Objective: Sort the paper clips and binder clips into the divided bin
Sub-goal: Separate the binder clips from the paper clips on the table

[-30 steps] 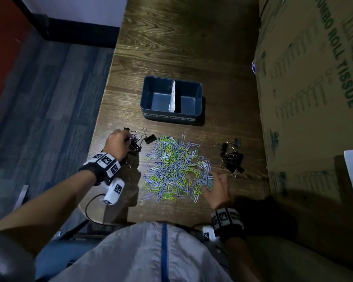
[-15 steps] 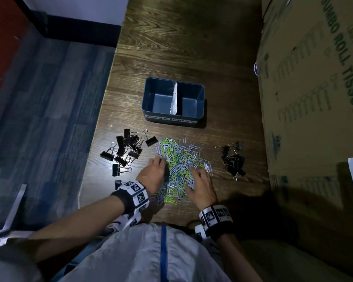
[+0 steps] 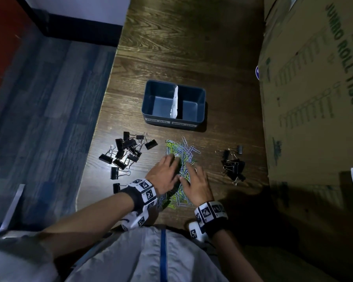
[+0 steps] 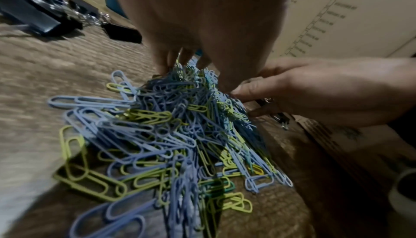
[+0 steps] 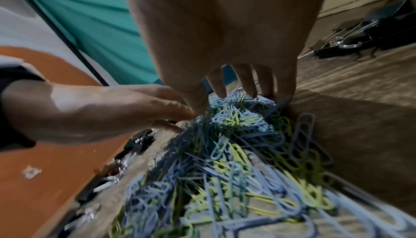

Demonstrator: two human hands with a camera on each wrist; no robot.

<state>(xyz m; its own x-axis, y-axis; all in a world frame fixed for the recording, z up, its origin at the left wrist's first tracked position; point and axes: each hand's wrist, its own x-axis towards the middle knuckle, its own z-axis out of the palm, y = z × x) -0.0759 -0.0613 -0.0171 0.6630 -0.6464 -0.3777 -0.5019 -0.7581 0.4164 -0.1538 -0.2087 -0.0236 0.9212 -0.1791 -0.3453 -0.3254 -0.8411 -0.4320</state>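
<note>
Both hands sit on the heap of paper clips [image 3: 180, 159] near the counter's [image 3: 192, 47] near edge. The left hand [image 3: 163, 174] lies on the heap's 9 o'clock side and the right hand [image 3: 196, 184] on its 3 o'clock side, thumbs almost meeting over the middle. Each grip is wide: fingers fairly straight, tips pressed into the blue and yellow-green clips, nothing pinched.

The divided bin [image 3: 173, 119] stands at 12 o'clock from the heap, apart from it, both compartments bare, with a strip of open wood between bin and clips. A loose cluster of black binder clips [image 3: 128, 151] lies at 9 to 10 o'clock, reaching close to the counter's left edge. A smaller bunch of binder clips [image 3: 233, 165] lies at 3 o'clock, near the foot of a large cardboard box [image 3: 314, 98] that walls off the right side. Beyond the bin, toward 12 o'clock, the wood runs open.
</note>
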